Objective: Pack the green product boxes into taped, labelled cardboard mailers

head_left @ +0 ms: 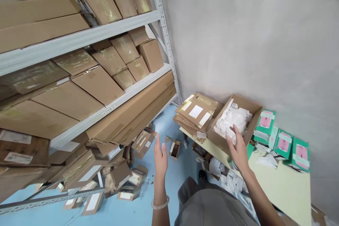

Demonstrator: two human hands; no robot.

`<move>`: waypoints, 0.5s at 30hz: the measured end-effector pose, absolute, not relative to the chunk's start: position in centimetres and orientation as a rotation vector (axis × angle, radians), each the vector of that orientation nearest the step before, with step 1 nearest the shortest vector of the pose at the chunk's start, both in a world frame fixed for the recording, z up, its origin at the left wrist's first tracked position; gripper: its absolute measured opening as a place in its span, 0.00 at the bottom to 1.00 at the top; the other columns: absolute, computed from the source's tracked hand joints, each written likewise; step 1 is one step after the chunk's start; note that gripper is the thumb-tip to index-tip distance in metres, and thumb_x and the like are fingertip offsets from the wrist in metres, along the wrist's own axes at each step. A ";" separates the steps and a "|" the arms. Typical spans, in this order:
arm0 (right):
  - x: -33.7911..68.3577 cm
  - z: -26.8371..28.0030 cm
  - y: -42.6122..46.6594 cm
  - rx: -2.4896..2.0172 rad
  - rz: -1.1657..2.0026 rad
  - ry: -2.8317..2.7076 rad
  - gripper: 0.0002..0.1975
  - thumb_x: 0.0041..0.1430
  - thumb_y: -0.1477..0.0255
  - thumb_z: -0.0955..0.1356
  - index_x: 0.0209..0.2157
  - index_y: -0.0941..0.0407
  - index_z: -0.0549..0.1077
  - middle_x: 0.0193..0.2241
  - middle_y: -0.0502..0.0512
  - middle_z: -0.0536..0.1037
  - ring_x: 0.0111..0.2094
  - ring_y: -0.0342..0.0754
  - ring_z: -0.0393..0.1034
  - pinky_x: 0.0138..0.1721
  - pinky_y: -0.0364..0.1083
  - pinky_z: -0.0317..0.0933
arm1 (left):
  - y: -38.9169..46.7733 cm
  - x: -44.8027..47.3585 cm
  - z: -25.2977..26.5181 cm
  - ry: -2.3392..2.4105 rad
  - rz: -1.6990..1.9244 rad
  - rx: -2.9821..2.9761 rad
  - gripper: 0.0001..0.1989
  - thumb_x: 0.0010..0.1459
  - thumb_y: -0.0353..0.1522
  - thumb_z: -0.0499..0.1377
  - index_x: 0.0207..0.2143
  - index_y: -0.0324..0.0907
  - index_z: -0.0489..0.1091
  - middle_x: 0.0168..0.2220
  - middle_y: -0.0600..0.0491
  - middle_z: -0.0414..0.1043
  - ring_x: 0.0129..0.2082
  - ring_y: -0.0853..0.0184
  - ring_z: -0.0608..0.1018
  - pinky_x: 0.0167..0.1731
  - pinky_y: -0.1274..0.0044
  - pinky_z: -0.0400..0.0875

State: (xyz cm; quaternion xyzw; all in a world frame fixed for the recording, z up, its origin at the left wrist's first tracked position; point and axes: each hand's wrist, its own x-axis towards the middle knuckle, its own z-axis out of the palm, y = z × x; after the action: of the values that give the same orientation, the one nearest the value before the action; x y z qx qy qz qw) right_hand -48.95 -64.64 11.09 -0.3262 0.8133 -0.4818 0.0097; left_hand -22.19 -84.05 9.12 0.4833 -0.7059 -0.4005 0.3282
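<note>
My left hand (160, 156) is raised in the air above the floor, fingers stretched out, holding nothing. My right hand (238, 148) is at the near side of an open cardboard box (219, 142), thumb and fingers apart. Its fingertips overlap white crumpled packing material (234, 119) inside the box; whether they touch it I cannot tell. Left of that box lies a stack of flattened cardboard (196, 110) with white labels and tape. Green boxes with pink panels (284, 143) lie to the right on the pale table (283, 183).
Metal shelving (113, 104) full of taped cardboard boxes (97, 86) rises on the left. Loose cartons (118, 174) litter the blue floor (155, 197) below it. White scraps (233, 182) hang or lie under the table's near edge. A grey wall (246, 35) stands behind.
</note>
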 end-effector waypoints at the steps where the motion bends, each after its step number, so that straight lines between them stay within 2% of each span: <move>1: -49.3 11.5 -66.2 -1.056 -1.506 2.506 0.33 0.66 0.55 0.59 0.68 0.52 0.51 0.63 0.62 0.64 0.63 0.56 0.58 0.63 0.59 0.51 | -85.1 -23.1 9.0 -1.838 -1.056 1.264 0.33 0.67 0.49 0.42 0.69 0.47 0.45 0.71 0.51 0.45 0.70 0.62 0.49 0.69 0.65 0.38; 8: -49.5 9.9 -74.5 -1.164 -1.344 2.363 0.34 0.66 0.55 0.59 0.69 0.50 0.48 0.65 0.60 0.61 0.65 0.55 0.55 0.64 0.58 0.52 | -93.4 -30.5 5.5 -1.969 -1.226 1.176 0.31 0.67 0.48 0.44 0.69 0.48 0.47 0.70 0.51 0.46 0.70 0.62 0.51 0.68 0.65 0.45; 15: -51.8 6.6 -81.0 -0.832 -1.211 2.534 0.33 0.65 0.56 0.60 0.68 0.49 0.50 0.65 0.57 0.60 0.65 0.55 0.55 0.64 0.56 0.52 | -106.4 -40.5 1.8 -2.254 -1.428 0.968 0.32 0.65 0.45 0.49 0.67 0.43 0.51 0.70 0.47 0.48 0.69 0.62 0.53 0.68 0.68 0.46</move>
State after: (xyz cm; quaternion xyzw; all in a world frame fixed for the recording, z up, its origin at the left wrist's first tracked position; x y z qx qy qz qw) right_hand -51.76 -80.97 6.64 -0.2826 0.8601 -0.4112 0.1059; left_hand -40.50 -106.43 1.78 0.3370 -0.7849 -0.4975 0.1511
